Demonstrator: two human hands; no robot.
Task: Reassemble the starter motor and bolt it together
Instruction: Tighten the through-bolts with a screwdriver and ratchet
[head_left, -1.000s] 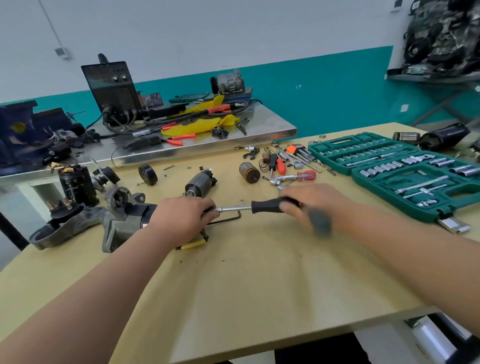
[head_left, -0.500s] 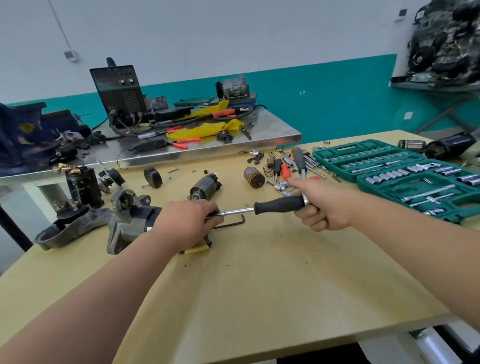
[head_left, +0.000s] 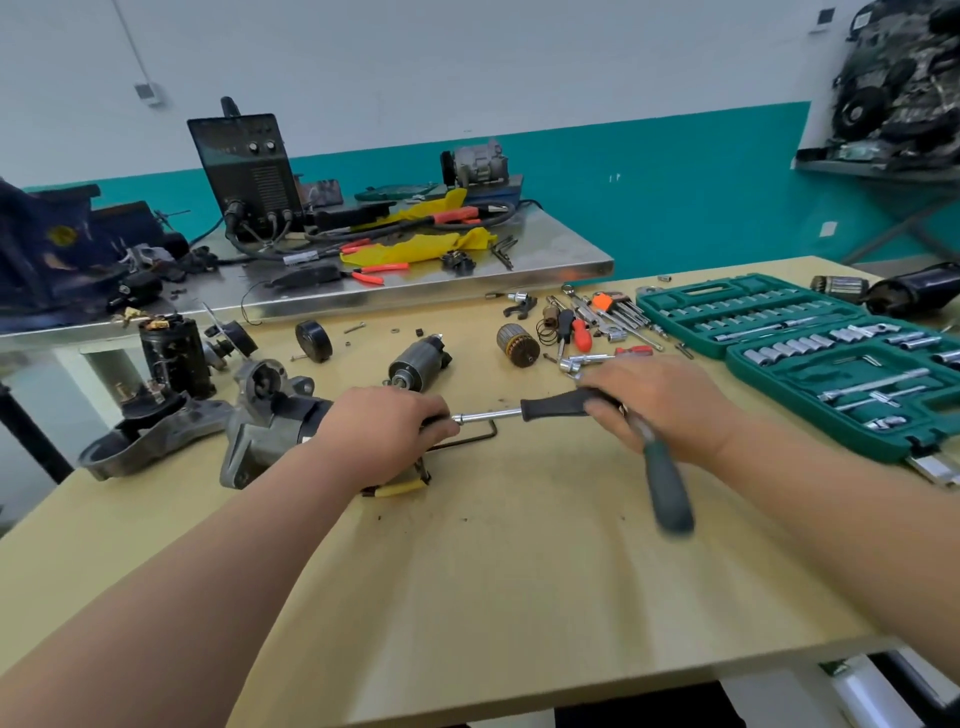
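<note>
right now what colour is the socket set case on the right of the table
The socket set case is teal green, shown best in the head view.

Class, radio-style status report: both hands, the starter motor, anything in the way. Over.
Left hand holds starter motor down. Right hand grips blurred ratchet at end of socket driver. Hex key lies beneath driver shaft.

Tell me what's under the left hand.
The left hand covers the starter motor; its grey nose and black body show to its left. A yellow-handled tool pokes out below. Where the driver meets the motor is hidden.
</note>
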